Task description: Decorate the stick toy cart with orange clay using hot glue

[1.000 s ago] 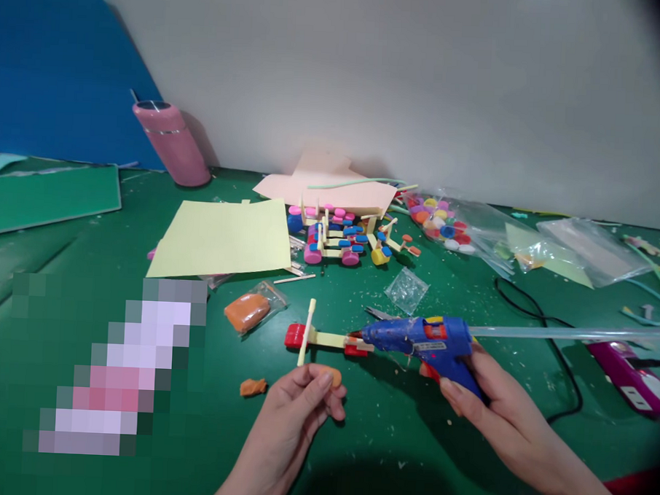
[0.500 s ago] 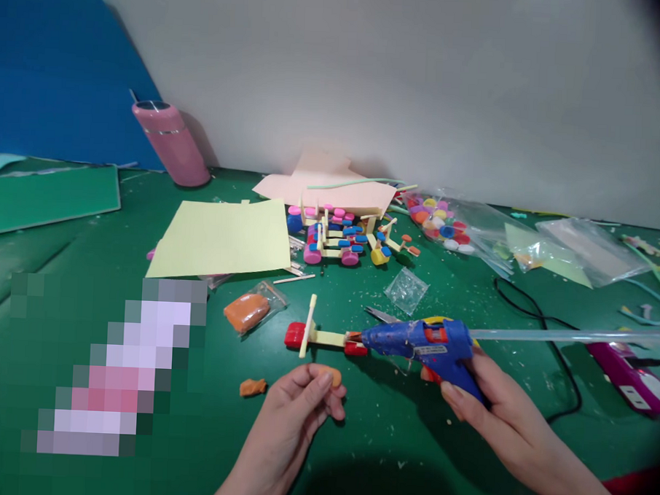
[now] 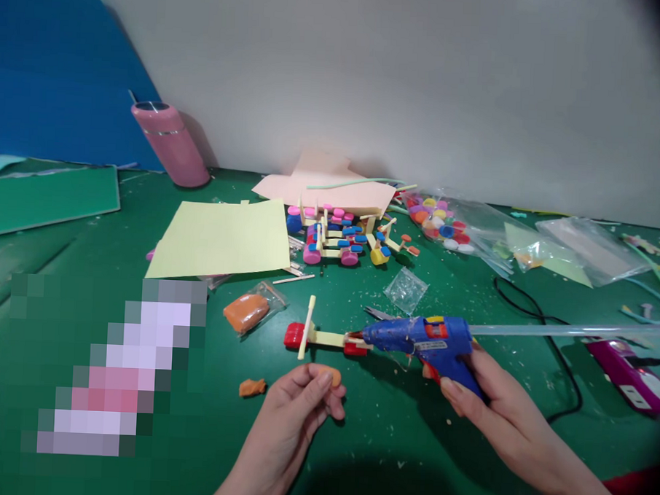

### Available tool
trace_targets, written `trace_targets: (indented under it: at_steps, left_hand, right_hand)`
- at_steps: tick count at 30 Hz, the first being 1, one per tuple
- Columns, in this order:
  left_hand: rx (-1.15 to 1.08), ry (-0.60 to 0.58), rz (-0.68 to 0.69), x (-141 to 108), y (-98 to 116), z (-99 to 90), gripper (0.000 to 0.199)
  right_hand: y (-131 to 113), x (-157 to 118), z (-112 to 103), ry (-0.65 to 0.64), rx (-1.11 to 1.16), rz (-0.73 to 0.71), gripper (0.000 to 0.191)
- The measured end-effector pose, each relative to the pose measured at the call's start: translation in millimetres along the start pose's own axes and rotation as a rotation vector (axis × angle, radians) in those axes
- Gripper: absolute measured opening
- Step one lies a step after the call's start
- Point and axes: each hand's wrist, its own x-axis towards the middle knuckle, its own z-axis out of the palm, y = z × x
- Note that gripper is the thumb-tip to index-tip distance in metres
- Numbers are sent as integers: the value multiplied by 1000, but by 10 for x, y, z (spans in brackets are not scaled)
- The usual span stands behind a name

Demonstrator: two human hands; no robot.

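Note:
My left hand [image 3: 304,407] pinches a small orange clay piece [image 3: 334,377] between thumb and fingers. Wrapped round the handle of a blue glue gun [image 3: 419,337] is my right hand [image 3: 482,393]. The gun's nozzle is at the right end of a small craft model [image 3: 326,338], by its red wheel; whether they touch I cannot tell. This model has red wheels, a pale stick body and an upright crossbar at its left end. An orange clay lump [image 3: 252,388] lies left of my left hand, and a packet of orange clay [image 3: 248,312] lies behind it.
Several finished-looking models [image 3: 335,240] stand behind, near a bag of coloured caps [image 3: 443,223]. Scissors [image 3: 380,314] and a small clear bag [image 3: 407,289] lie behind the gun. A black cable [image 3: 540,315] and purple power strip [image 3: 630,377] are right; a pink bottle [image 3: 173,142] stands back left.
The glue gun in my right hand has shifted very slightly up, its nozzle still by the red wheel. My left hand stays where it was with the orange piece.

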Motion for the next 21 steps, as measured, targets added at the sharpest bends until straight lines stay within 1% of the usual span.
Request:
trace_targets:
  at_steps: [7, 12, 16, 18, 21]
  left_hand:
    - [0, -5, 2, -4, 6, -7, 14]
    - [-2, 2, 4, 4, -2, -9, 14]
    - [-2, 7, 7, 6, 3, 3, 14]
    - [0, 8, 5, 3, 5, 6, 14]
    - [-2, 9, 9, 0, 6, 4, 15]
  right_hand:
    - [16, 12, 1, 21, 0, -27, 30]
    - [1, 22, -6, 8, 4, 4, 28]
    - [-39, 74, 16, 5, 103, 13, 27]
    - [-38, 117, 28, 45, 204, 12, 26]
    - [44, 200, 9, 200, 368, 47, 35]
